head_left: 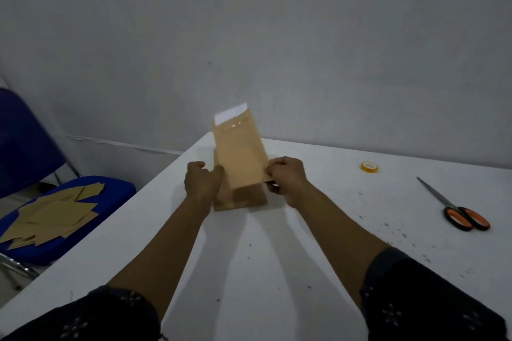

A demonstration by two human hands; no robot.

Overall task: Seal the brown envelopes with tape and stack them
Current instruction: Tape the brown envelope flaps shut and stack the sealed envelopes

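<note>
Between pinching left hand and right hand, tilted, taped brown envelope.

Both our arms reach fwd; left hand & right hand curl, pinching the brown envelope edges.

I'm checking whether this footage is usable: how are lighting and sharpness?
Head view: dim, greyish light; the raised brown paper envelope is softly blurred, with glare on its clear tape; wide-angle distortion bends the white table edges; forearms cast soft shadows.
</note>
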